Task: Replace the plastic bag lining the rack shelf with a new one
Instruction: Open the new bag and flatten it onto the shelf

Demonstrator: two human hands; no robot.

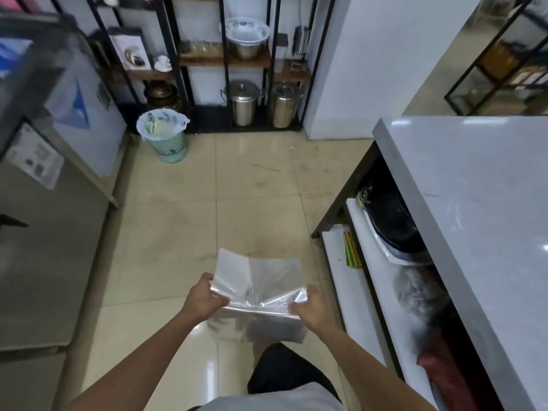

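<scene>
A black metal rack with wooden shelves is standing against the far wall, well apart from the person. A clear, crinkled plastic bag is hanging over the tiled floor, the left hand and right hand each gripping an edge.

Both bare forearms reach forward and down. Left hand and right hand level, apart, fingers curled, each pinching edge of clear, crinkled plastic bag.
</scene>
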